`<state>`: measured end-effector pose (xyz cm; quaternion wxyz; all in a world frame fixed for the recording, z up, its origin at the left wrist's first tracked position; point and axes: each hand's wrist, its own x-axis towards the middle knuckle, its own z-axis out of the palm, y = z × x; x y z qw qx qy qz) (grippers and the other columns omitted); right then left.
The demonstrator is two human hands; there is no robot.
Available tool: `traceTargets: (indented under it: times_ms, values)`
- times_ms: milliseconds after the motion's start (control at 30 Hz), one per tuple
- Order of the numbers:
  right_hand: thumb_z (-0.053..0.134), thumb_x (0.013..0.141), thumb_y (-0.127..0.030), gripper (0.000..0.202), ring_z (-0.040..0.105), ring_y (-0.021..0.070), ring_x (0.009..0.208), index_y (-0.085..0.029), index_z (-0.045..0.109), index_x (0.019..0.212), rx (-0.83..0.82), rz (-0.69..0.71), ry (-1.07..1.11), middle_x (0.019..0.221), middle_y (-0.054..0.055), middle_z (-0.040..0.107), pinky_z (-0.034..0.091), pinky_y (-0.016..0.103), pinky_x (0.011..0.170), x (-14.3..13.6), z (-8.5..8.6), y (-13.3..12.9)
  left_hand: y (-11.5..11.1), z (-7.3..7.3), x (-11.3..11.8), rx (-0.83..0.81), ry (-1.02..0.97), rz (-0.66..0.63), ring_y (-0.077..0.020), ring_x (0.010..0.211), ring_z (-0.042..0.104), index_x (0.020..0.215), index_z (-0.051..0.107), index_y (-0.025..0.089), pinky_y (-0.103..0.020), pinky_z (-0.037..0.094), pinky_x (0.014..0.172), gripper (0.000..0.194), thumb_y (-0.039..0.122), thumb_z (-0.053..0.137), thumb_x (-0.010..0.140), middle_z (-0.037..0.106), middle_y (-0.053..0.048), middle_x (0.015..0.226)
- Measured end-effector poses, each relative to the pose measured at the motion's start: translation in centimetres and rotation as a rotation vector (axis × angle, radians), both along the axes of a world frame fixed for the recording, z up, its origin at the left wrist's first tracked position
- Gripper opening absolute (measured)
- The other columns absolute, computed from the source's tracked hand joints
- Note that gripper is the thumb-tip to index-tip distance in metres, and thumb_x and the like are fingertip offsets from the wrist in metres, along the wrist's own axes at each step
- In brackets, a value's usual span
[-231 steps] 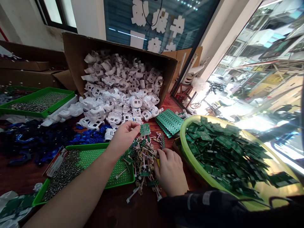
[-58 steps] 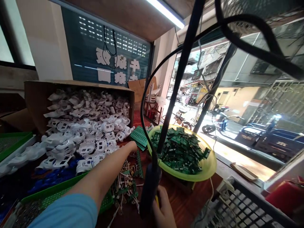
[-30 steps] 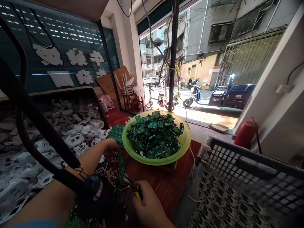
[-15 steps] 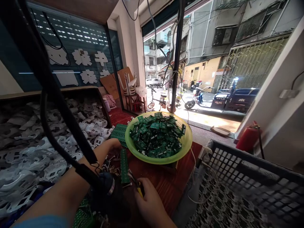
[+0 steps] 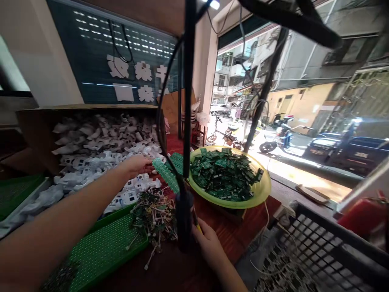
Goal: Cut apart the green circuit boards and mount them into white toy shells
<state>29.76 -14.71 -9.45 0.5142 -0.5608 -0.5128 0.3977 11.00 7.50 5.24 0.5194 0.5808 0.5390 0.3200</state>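
The left hand reaches far across the counter, its fingers closed on the near end of a green strip of circuit boards that lies slanting between the white housings and the yellow-green basin. The right hand rests near the front edge, curled around something with a yellow part; a black cable and dark blurred handle hang in front of it, so the grip is probably closed, though what it holds cannot be made out. A tangle of small wired parts lies between the two hands, beside a green perforated tray. The basin holds a heap of green boards. A cardboard box at far left spills white plastic housings. A grey mesh crate stands at near right.
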Motion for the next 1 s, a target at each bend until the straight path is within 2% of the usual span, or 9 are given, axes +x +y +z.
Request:
traceTargets:
  times_ms: [100, 167, 333, 433, 600, 733, 1000]
  values:
    - [0.05, 0.078, -0.049, 0.037, 0.055, 0.0182, 0.077, -0.015, 0.061, 0.086, -0.038, 0.182, -0.011, 0.078, 0.003, 0.06, 0.044, 0.028, 0.072, -0.1, 1.6, 1.2, -2.0, 1.1, -3.2, 0.004, -0.086, 0.087, -0.0107, 0.067, 0.059, 0.092, 0.057, 0.011, -0.026, 0.052, 0.059, 0.013, 0.02, 0.052, 0.085, 0.06, -0.003, 0.083]
    - [0.053, 0.075, -0.049, 0.037, 0.054, 0.0177, 0.074, -0.014, 0.061, 0.082, -0.062, 0.223, -0.017, 0.074, 0.002, 0.06, 0.044, 0.028, 0.071, -0.4, 2.8, 2.4, -3.1, 1.2, -4.9, 0.02, -0.131, 0.155, -0.0104, 0.066, 0.059, 0.092, 0.056, 0.01, -0.025, 0.051, 0.058, 0.012, 0.019, 0.052, 0.085, 0.06, -0.002, 0.082]
    - [0.055, 0.07, -0.054, 0.039, 0.049, 0.0155, 0.061, -0.015, 0.057, 0.071, -0.121, 0.308, -0.094, 0.064, 0.002, 0.053, 0.042, 0.029, 0.062, -2.3, 5.4, 4.4, -4.8, 0.5, -8.1, 0.049, -0.202, 0.259, -0.0098, 0.064, 0.058, 0.091, 0.057, 0.011, -0.025, 0.051, 0.057, 0.012, 0.02, 0.052, 0.085, 0.06, -0.002, 0.081]
    - [0.055, 0.071, -0.053, 0.037, 0.044, 0.0135, 0.057, -0.016, 0.054, 0.069, -0.15, 0.326, -0.138, 0.06, -0.001, 0.048, 0.039, 0.029, 0.058, -3.5, 6.2, 4.6, -5.3, 0.2, -9.5, 0.068, -0.222, 0.302, -0.0101, 0.064, 0.059, 0.089, 0.057, 0.01, -0.025, 0.051, 0.058, 0.011, 0.02, 0.052, 0.085, 0.06, -0.001, 0.078]
    - [0.055, 0.071, -0.049, 0.033, 0.042, 0.012, 0.054, -0.017, 0.051, 0.066, -0.196, 0.31, -0.209, 0.058, -0.003, 0.045, 0.036, 0.028, 0.054, -4.1, 6.1, 4.9, -5.3, -0.3, -11.2, 0.116, -0.256, 0.329, -0.0101, 0.06, 0.059, 0.081, 0.056, 0.01, -0.026, 0.052, 0.06, 0.008, 0.017, 0.054, 0.083, 0.057, 0.001, 0.067]
    - [0.055, 0.072, -0.047, 0.032, 0.043, 0.0125, 0.055, -0.017, 0.05, 0.062, -0.213, 0.321, -0.269, 0.058, -0.002, 0.047, 0.036, 0.028, 0.054, -4.2, 6.0, 5.2, -4.9, -0.9, -11.7, 0.121, -0.289, 0.325, -0.0104, 0.057, 0.06, 0.073, 0.054, 0.011, -0.024, 0.052, 0.063, 0.009, 0.016, 0.055, 0.08, 0.056, 0.001, 0.061]
    - [0.052, 0.074, -0.053, 0.039, 0.047, 0.0129, 0.057, -0.016, 0.053, 0.064, -0.245, 0.345, -0.314, 0.06, -0.001, 0.05, 0.039, 0.027, 0.058, -4.2, 5.1, 6.0, -4.3, -1.8, -12.3, 0.066, -0.291, 0.294, -0.0111, 0.059, 0.061, 0.08, 0.055, 0.011, -0.026, 0.052, 0.061, 0.007, 0.018, 0.054, 0.082, 0.059, 0.0, 0.063]
